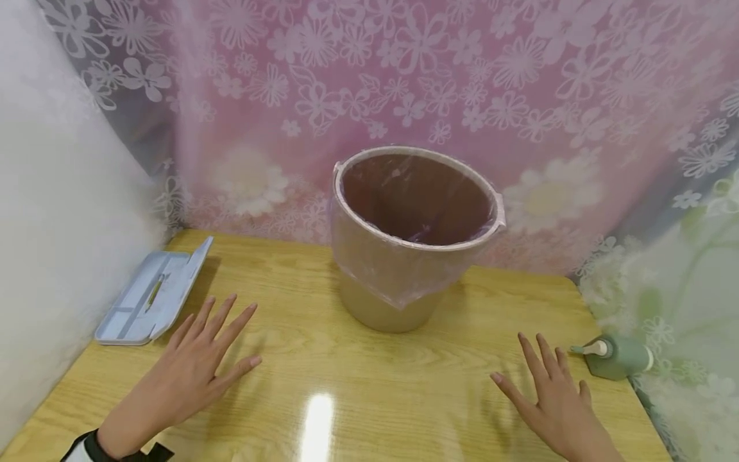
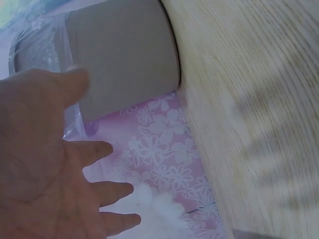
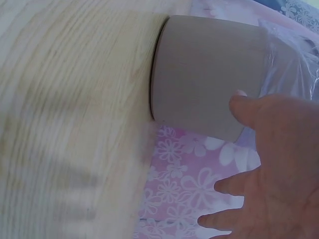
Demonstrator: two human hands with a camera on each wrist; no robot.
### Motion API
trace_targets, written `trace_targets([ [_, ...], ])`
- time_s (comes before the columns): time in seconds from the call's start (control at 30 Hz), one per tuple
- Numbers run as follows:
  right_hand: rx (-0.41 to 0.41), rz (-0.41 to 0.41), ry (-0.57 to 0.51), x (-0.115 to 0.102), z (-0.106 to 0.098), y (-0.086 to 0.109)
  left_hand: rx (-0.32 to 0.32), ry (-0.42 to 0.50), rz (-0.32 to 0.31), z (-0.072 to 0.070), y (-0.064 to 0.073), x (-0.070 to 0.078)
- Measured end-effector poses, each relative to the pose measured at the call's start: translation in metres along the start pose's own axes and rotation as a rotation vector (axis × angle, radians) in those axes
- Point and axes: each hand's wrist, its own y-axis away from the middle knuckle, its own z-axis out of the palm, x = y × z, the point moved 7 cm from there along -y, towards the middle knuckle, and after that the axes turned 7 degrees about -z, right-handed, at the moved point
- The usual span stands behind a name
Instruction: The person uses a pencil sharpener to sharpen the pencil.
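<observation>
A beige bucket [image 1: 375, 308] stands upright at the back middle of the wooden table. A thin clear plastic bag [image 1: 398, 276] lines it and is folded over its rim, hanging down outside in a point. My left hand [image 1: 193, 366] is spread with palm down above the table, left of the bucket and near a pale blue case. My right hand [image 1: 557, 404] hovers on the right side with fingers spread, nearest a green pump bottle. Neither hand touches the bucket. In the left wrist view the bucket's side [image 2: 124, 55] lies beyond the thumb.
The pale blue case [image 1: 133, 298] lies at the left edge, its lid partly raised, a yellowish pen-like item [image 1: 154, 293] on it. The green pump bottle [image 1: 620, 357] lies on its side at the right edge. A pink floral curtain [image 1: 277, 147] hangs behind the table [image 1: 369, 378].
</observation>
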Motion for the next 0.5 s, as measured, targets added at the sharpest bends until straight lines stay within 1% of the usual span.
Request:
trace_targets([
  [0.13,-0.013,-0.016,0.001,0.001,0.005,-0.004,0.008,-0.017,0.034,-0.004,-0.006,-0.006],
  [0.2,-0.029,-0.023,0.003,0.003,0.01,-0.003,0.021,-0.013,0.041,-0.009,-0.009,-0.011],
  [0.27,-0.058,-0.025,-0.002,0.004,0.016,-0.002,0.051,-0.001,0.043,-0.018,-0.013,-0.017],
  [0.33,-0.086,-0.024,-0.022,0.005,0.023,-0.001,0.103,0.011,0.044,-0.029,-0.016,-0.024],
  [0.37,-0.1,-0.023,-0.037,0.005,0.026,-0.001,0.13,0.022,0.033,-0.035,-0.017,-0.029],
  [0.43,-0.123,-0.023,-0.078,0.003,0.032,0.0,0.178,0.046,-0.002,-0.049,-0.018,-0.043],
  [0.5,-0.13,-0.026,-0.115,0.0,0.037,0.001,0.217,0.067,-0.063,-0.061,-0.016,-0.066],
])
